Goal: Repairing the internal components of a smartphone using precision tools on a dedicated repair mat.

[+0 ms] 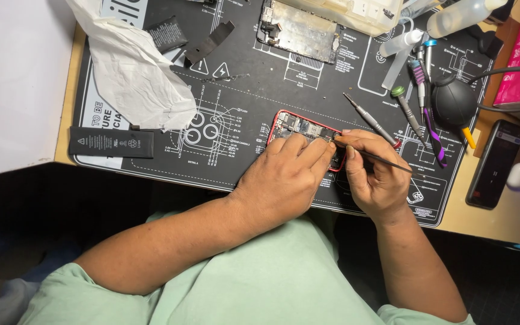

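Note:
An opened red-framed phone (296, 124) lies on a black repair mat (260, 90), its circuit boards showing. My left hand (287, 177) rests over its lower part, fingers flat on it, holding it down. My right hand (373, 174) pinches a thin black tool (380, 159), and the tip touches the phone's inside near its right edge. The lower half of the phone is hidden under my hands.
A black battery (111, 142) lies at the mat's left, crumpled white paper (136, 72) above it. A detached screen panel (299, 30) sits at the top. Screwdrivers (369, 119), a black air blower (452, 102), a clear bottle (461, 15) and a dark phone (493, 164) crowd the right.

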